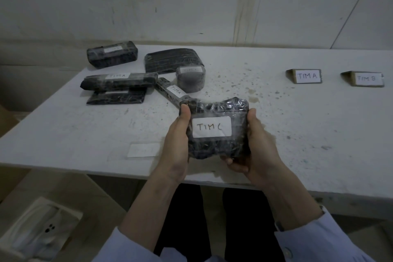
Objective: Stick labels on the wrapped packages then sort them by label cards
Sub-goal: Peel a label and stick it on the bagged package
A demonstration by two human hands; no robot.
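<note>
Head view: the wrapped package is held over the near part of the table, with its TIM C label facing up. The left hand grips its left flank. The right hand grips its right flank and underside. The lumpy, glossy film suggests a soft, light, slippery bundle, so grasp it by the flanks, clear of the label. The TIM A card and TIM B card stand far right; no TIM C card is visible

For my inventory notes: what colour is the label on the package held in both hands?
The label is white with dark handwriting; head view.
</note>
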